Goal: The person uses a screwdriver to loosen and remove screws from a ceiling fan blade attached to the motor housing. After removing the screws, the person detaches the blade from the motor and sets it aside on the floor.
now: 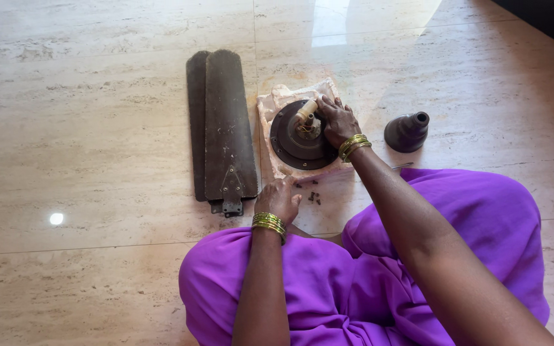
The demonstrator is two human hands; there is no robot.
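A round dark fan motor (293, 142) lies on a pale cloth (268, 109) on the marble floor. My right hand (336, 120) rests on the motor's far side, its fingers closed around a cream-coloured handle (306, 110) that points into the wiring at the motor's centre. My left hand (279, 198) hovers low over the floor near the cloth's front edge, fingers curled, and I cannot see anything in it. Several small dark screws (314, 197) lie just right of that hand. Both wrists wear gold bangles.
Stacked dark fan blades (224, 122) lie left of the cloth, their metal brackets toward me. A dark bell-shaped fan cover (407, 131) stands to the right. A thin metal rod (402, 166) lies by my knee. My purple-clad legs (469, 211) fill the foreground.
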